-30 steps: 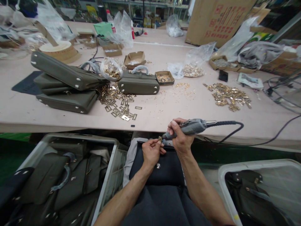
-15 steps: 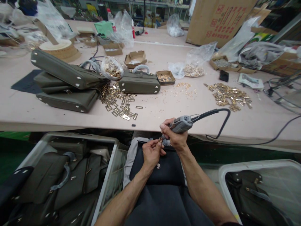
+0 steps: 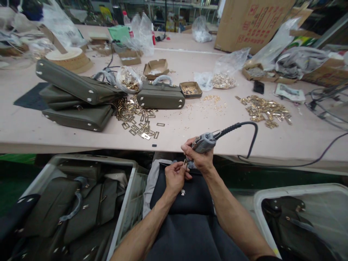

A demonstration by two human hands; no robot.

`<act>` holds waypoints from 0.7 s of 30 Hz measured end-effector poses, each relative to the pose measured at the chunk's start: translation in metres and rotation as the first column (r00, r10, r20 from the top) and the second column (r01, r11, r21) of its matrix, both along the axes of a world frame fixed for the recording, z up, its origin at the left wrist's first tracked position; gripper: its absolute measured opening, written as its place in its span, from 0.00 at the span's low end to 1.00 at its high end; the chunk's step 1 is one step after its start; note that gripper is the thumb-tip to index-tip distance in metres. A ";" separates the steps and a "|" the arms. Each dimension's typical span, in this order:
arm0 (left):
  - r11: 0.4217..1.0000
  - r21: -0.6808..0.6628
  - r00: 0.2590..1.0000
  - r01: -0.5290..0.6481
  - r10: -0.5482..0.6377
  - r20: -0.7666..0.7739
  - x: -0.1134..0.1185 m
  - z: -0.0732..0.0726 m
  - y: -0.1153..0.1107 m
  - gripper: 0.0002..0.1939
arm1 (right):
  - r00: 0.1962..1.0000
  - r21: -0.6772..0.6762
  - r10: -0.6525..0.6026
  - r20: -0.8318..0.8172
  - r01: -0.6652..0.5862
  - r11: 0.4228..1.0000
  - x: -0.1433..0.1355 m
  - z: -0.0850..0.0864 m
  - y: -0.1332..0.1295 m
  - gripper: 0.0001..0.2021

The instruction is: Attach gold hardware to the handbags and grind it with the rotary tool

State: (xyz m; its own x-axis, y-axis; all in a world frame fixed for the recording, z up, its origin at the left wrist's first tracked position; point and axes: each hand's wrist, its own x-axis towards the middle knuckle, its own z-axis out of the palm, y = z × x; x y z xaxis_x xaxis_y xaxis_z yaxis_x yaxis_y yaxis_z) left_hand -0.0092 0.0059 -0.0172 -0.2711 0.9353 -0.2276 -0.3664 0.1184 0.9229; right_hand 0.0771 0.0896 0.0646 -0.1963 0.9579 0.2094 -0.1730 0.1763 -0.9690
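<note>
Supporting a dark bag (image 3: 197,201) on the lap, just below the left hand (image 3: 175,178) and the right hand (image 3: 200,156), with a metal clasp (image 3: 183,192) on its front. Pinching a small gold-toned fitting (image 3: 185,162) between thumb and fingers of the left hand, over the bag's far part. Gripping a grey corded tool (image 3: 203,143) in the right hand, with fingers curled about its body. Swung, since a second ago, from nearly level to steeper, and brought closer to the left hand; turned too, in the fitting's case, from face-on toward edge-on. Suggesting, probably, close work with the tool on the fitting; impossible to tell about contact at the tip. Flanked left of the hands by a crate (image 3: 95,157) of olive bags (image 3: 58,197), and right by another crate (image 3: 296,187). Strewn, beyond the left hand, with metal frames (image 3: 126,110) on the table (image 3: 174,137); beyond the right, with gold-toned pieces (image 3: 268,108). Backed, farthest off, by a cardboard carton (image 3: 252,27).
</note>
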 end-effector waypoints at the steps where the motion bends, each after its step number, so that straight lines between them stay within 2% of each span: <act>1: 1.000 -0.003 1.000 0.000 0.000 -0.006 0.000 0.000 0.000 0.21 | 1.000 -0.004 -0.003 0.002 0.003 1.000 0.000 -0.001 0.000 0.12; 6: 1.000 -0.001 1.000 -0.001 0.001 -0.016 0.000 -0.002 0.000 0.21 | 0.999 -0.037 0.023 -0.036 -0.025 0.999 0.003 0.002 -0.003 0.12; 9: 1.000 0.018 1.000 -0.013 0.013 0.004 0.001 -0.004 0.001 0.21 | 0.988 -0.024 0.074 -0.136 -0.078 0.997 0.010 0.019 -0.001 0.11; 11: 1.000 0.013 1.000 -0.027 0.027 0.011 0.003 -0.006 0.002 0.22 | 0.970 0.015 0.070 -0.234 -0.068 0.998 0.015 0.035 0.007 0.10; 13: 0.999 0.002 0.999 -0.039 0.039 0.009 0.004 -0.007 0.002 0.23 | 0.940 0.044 -0.002 -0.340 0.018 0.999 0.021 0.049 0.023 0.10; 15: 0.999 -0.004 0.999 -0.048 0.048 0.013 0.004 -0.008 0.003 0.24 | 0.885 0.005 -0.093 -0.457 0.107 0.994 0.027 0.055 0.048 0.10; 17: 0.999 -0.006 0.998 -0.049 0.049 0.025 0.004 -0.008 0.004 0.25 | 0.806 -0.089 -0.173 -0.566 0.148 0.985 0.033 0.051 0.078 0.13; 21: 0.999 0.008 0.998 -0.045 0.044 0.035 0.002 -0.010 0.005 0.26 | 0.668 -0.301 -0.325 -0.670 0.156 0.941 0.042 0.031 0.135 0.14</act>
State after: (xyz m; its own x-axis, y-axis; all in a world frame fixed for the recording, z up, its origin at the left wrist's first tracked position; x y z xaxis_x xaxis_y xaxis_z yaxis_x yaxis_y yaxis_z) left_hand -0.0067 0.0107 -0.0272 -0.3045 0.9244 -0.2295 -0.4031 0.0932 0.9104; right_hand 0.1187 0.2251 0.0951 0.1711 0.9851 -0.0146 -0.7932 0.1290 -0.5952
